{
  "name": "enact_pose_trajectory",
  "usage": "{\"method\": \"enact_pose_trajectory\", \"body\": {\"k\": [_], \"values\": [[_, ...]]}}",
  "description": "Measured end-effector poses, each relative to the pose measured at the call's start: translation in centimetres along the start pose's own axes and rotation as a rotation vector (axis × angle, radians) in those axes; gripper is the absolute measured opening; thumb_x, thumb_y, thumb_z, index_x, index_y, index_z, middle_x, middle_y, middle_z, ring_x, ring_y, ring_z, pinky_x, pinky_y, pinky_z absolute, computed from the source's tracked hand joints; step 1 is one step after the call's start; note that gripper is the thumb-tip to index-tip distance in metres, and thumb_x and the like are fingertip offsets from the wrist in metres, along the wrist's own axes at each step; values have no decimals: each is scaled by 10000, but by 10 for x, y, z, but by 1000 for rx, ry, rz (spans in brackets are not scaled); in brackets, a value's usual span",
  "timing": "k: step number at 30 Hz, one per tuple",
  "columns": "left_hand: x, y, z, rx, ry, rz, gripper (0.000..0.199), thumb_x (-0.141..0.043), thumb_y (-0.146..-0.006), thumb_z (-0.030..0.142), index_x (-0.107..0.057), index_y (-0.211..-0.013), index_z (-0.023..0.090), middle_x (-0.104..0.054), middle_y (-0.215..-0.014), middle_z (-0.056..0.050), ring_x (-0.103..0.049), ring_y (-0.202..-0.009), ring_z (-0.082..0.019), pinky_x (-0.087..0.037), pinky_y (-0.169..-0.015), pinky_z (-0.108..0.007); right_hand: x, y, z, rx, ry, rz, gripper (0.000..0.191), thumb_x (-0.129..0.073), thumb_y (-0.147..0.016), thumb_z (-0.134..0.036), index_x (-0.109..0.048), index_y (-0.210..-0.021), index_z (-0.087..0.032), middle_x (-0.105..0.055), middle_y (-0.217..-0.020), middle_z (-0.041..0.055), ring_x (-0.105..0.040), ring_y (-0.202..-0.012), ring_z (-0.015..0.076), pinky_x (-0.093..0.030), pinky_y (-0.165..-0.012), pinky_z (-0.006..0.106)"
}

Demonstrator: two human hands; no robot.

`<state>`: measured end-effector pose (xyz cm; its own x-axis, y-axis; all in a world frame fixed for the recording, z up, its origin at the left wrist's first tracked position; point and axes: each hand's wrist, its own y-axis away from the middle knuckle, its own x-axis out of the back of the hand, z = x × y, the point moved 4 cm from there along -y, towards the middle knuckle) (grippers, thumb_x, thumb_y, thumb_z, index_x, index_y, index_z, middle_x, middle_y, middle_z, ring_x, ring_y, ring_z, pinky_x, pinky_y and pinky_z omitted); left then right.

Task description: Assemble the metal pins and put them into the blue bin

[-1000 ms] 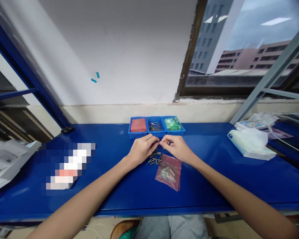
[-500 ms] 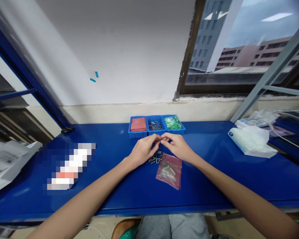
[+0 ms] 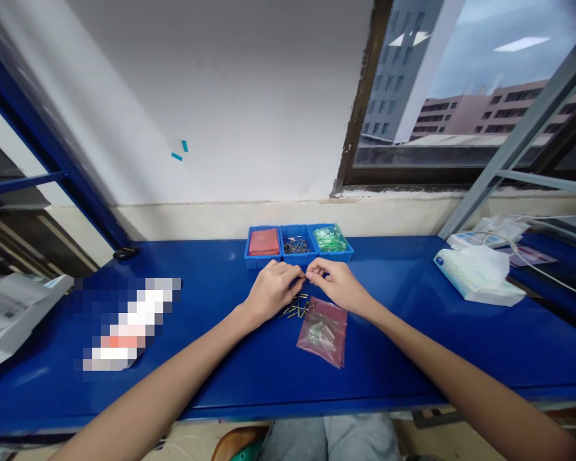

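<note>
My left hand [image 3: 273, 291] and my right hand [image 3: 338, 282] meet fingertip to fingertip above the blue table, just in front of three blue bins. The fingers of both hands are pinched; anything between them is too small to make out. Below them lies a loose pile of thin metal pins [image 3: 295, 308]. Beside the pile, to its right, is a pink transparent bag [image 3: 322, 333] with small clear and greenish pieces in it. The bins hold red-pink bags [image 3: 264, 242], more metal pins [image 3: 296, 245] and green plastic packets [image 3: 330, 239].
A tissue pack [image 3: 480, 275] and a white device with cables [image 3: 480, 235] are at the right. White trays [image 3: 16, 314] stand at the far left, near a pixelated item [image 3: 134, 323]. A black object [image 3: 125, 253] sits at the back left edge.
My fingertips have separated slightly, the right thumb drawing in toward its fingers. The whole view has shifted a little; the bag and pile appear unmoved on the table.
</note>
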<state>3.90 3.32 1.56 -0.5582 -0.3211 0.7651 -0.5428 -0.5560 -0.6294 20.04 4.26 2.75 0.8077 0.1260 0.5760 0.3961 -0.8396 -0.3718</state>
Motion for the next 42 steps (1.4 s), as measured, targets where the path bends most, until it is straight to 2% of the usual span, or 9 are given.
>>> {"method": "enact_pose_trajectory", "body": {"k": [3, 7, 12, 20, 25, 29, 31, 34, 42], "values": [[-1, 0, -1, 85, 181, 16, 89, -547, -964, 198, -615, -1020, 186, -690, -846, -12, -617, -737, -146, -428, -731, -273, 1, 0, -1, -11, -82, 11, 140, -545, -922, -261, -636, -853, -180, -692, -802, 34, -641, -749, 164, -477, -714, 286], [2, -4, -3, 216, 407, 79, 277, -560, -955, 188, -595, -1229, 204, -679, -878, 1, -623, -767, -130, -461, -731, -239, 5, 0, 2, -42, -139, 89, 152, -548, -932, -303, -646, -932, -187, -691, -805, 38, -662, -775, 177, -503, -718, 298], [6, -6, -2, 278, 442, 134, 215, -576, -935, 177, -682, -1121, 203, -698, -922, -20, -638, -812, -147, -482, -765, -262, 0, 1, 3, -48, -93, 72, 136, -581, -914, -301, -655, -904, -187, -691, -793, 29, -651, -746, 169, -489, -683, 278], [1, -5, -3, 344, 585, 153, 65, -629, -918, 223, -640, -970, 187, -705, -887, -3, -671, -804, -140, -514, -765, -242, -5, 1, 3, -20, -43, -29, 148, -584, -906, -289, -669, -860, -176, -709, -794, 28, -642, -742, 162, -471, -683, 266], [3, -6, -7, 329, 477, 136, 73, -636, -917, 241, -658, -881, 181, -705, -837, 5, -647, -745, -133, -479, -689, -228, 1, 0, 2, -43, -45, 32, 136, -576, -897, -257, -655, -821, -175, -694, -778, 33, -639, -726, 163, -477, -685, 275], [2, -5, -8, 290, 459, 85, 83, -644, -909, 243, -660, -856, 180, -708, -807, 10, -640, -704, -129, -473, -670, -228, 2, 2, -2, -7, -68, 70, 146, -564, -913, -257, -661, -837, -179, -704, -810, 42, -649, -757, 171, -482, -710, 287], [0, -4, -7, 281, 482, 59, 75, -644, -908, 251, -649, -949, 187, -717, -822, 8, -654, -711, -134, -483, -669, -227, 2, 2, -3, 12, -73, 84, 140, -573, -910, -257, -659, -830, -182, -701, -789, 35, -643, -738, 165, -481, -710, 287], [-3, -3, -5, 280, 505, 29, 225, -615, -925, 242, -603, -1148, 209, -734, -882, 1, -679, -745, -140, -504, -687, -231, 2, 1, -1, 11, -86, 85, 111, -602, -892, -260, -658, -834, -183, -697, -777, 27, -639, -731, 161, -483, -701, 281], [-3, -2, -8, 344, 596, 55, 366, -563, -963, 256, -540, -1328, 229, -753, -934, -10, -718, -841, -164, -543, -776, -259, 1, 1, 4, -32, -30, 61, 117, -623, -876, -264, -656, -811, -173, -672, -731, 14, -608, -684, 141, -456, -653, 258]]}}
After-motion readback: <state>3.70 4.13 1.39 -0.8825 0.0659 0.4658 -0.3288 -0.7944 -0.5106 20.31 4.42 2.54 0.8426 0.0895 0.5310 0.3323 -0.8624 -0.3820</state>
